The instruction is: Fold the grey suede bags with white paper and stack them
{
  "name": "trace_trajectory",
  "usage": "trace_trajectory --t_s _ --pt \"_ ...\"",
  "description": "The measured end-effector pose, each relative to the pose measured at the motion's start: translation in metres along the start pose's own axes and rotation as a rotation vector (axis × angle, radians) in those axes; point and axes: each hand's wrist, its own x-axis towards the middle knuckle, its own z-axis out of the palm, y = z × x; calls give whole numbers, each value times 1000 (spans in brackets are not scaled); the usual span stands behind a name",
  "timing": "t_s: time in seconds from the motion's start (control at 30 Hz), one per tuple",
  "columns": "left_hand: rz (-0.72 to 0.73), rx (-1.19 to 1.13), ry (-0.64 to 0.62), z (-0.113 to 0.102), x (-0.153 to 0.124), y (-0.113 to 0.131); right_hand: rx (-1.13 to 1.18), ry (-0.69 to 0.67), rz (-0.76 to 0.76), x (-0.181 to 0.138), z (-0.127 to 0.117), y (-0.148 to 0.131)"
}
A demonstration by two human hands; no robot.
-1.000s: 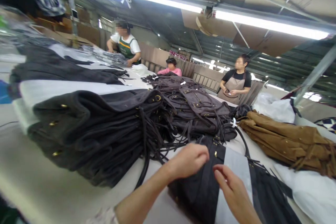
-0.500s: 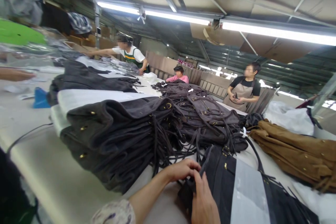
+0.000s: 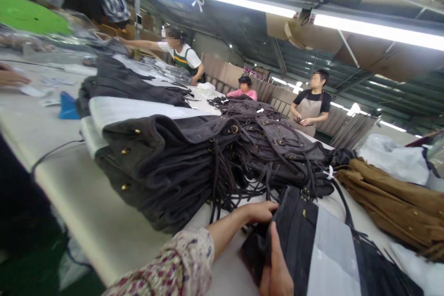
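A dark grey fabric bag (image 3: 297, 236) lies in front of me, with brass fittings and a long strap. A white sheet of packing foam (image 3: 333, 249) is wrapped across its middle. At the bag's near left edge, my left hand (image 3: 261, 212) is closed with its fingers curled on the rim; the fingertips are partly hidden. Lower down, my right hand (image 3: 278, 266) grips the same edge, its thumb pointing up along the fabric and its other fingers mostly hidden. Just beyond my hands sits a folded stack of dark bags (image 3: 166, 162) with hanging cords.
More dark bags (image 3: 277, 136) pile up behind on the table (image 3: 65, 157). Brown bags (image 3: 391, 199) lie at right. A blue object (image 3: 68, 105) and a black cable (image 3: 52, 153) are at left. Several people are around the table; another person's hand (image 3: 12, 76) shows at far left.
My hands, with fingers touching half a second ago, are now slightly apart along the bag's edge. More of my left sleeve shows. The view has shifted a little.
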Motion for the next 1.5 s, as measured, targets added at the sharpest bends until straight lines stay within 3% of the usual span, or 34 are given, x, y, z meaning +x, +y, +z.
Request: trace_trajectory --t_s 0.1,0.23,0.37,0.53,0.77,0.97,1.07,1.17,1.37,1.5 --pt "6 130 95 1 -11 6 19 -47 106 -6 -8 1" --pt "-88 276 233 -5 -34 14 64 -67 92 -12 -9 2" --pt "-253 347 171 -8 -54 12 39 -82 65 -12 -9 2" --pt "-285 360 153 -2 -61 9 20 -118 41 -13 -11 0" --pt "-199 112 -55 -8 -59 0 -73 -119 180 -10 -10 -7" --pt "-183 -338 -353 -23 -65 -14 -26 -60 213 10 -13 -9" --pt "-208 -586 -451 -30 -70 -16 -38 -105 151 17 -19 -2" --pt "-266 -653 -390 -28 -72 -15 -105 -152 41 21 -26 5" --pt "-411 -466 -168 -6 -74 -14 -222 -144 -233 20 -20 1" --pt "-479 -372 -122 -6 -73 -13 -174 -174 -279 16 -15 -3"
